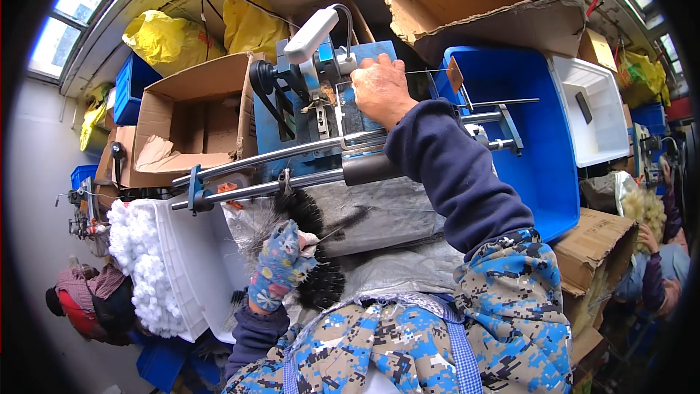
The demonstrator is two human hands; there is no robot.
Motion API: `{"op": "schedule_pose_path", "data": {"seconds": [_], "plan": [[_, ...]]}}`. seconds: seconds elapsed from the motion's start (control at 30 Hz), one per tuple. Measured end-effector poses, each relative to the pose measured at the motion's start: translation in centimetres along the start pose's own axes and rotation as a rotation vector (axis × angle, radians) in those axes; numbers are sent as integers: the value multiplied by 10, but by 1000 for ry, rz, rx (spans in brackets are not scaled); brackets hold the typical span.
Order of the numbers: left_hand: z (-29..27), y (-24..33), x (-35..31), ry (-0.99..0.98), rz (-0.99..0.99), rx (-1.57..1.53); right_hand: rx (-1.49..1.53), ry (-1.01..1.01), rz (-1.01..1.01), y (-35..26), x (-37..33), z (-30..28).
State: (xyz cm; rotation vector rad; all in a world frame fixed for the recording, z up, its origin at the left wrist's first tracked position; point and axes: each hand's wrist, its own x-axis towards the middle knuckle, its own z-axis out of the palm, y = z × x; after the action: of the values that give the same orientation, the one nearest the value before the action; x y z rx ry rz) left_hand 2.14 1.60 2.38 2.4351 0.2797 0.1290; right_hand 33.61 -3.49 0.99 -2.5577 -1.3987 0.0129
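Observation:
My left hand (281, 266), in a blue flowered glove, is closed near my lap around a black bristle brush (321, 284). Its dark bristles stick out above and to the right of the glove, and their upper end reaches the steel rails (277, 186). My bare right hand (383, 91) rests on the blue machine (288, 146), fingers curled down at its top right. What those fingers grip is hidden; a thin rod runs right from them toward a small brown plate (455, 74). A white lamp-like unit (311, 35) stands just left of that hand.
A blue bin (539, 153) and a white tray (594, 113) stand at the right. Cardboard boxes (193, 117) sit left and behind. White tufts (142, 270) fill part of a white bin (197, 270). Other people (91, 303) work at both sides.

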Motion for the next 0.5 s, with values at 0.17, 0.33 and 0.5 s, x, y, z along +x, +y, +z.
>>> {"op": "schedule_pose_path", "data": {"seconds": [0.17,0.33,0.5], "plan": [[-6,-5,-10,53,-53,-27,-45,188,-61,14,-43,-8],[-1,10,11,-5,-12,-75,40,88,-13,7,-53,-14],[-4,14,14,-11,6,-118,72,-9,14,3,-53,-17]]}}
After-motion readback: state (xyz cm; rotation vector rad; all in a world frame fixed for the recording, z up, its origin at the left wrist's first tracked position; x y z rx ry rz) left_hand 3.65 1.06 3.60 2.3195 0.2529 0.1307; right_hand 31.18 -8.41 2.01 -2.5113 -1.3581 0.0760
